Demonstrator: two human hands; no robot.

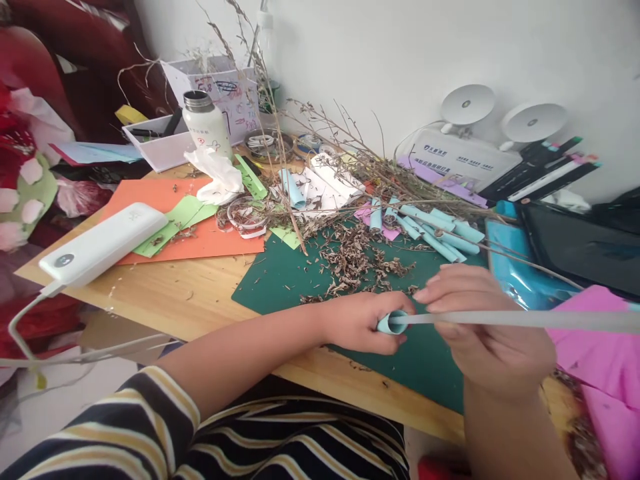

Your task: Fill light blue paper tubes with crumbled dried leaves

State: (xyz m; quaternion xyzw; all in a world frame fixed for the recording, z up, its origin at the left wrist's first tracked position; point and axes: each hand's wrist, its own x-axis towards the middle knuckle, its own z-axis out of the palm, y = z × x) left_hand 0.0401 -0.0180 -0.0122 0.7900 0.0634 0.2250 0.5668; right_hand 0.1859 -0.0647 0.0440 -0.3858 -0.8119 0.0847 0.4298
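My left hand [363, 323] is closed round a small roll of light blue paper [391, 323] over the near part of the green cutting mat [280, 273]. My right hand [487, 330] pinches the long flat paper strip [525, 319] that runs out of the roll to the right edge of the view. Several finished blue paper rolls [440, 230] lie at the far side of the mat, among dried twigs and crumbled dry plant bits [357, 260].
A white power bank [103, 243] with a cable lies at the left on the wooden table [175, 293], beside orange paper [165, 197]. Behind stand a white bottle [206, 123], a crumpled tissue, tape rolls and a white box. Pink sheets [605, 373] and a blue tray lie right.
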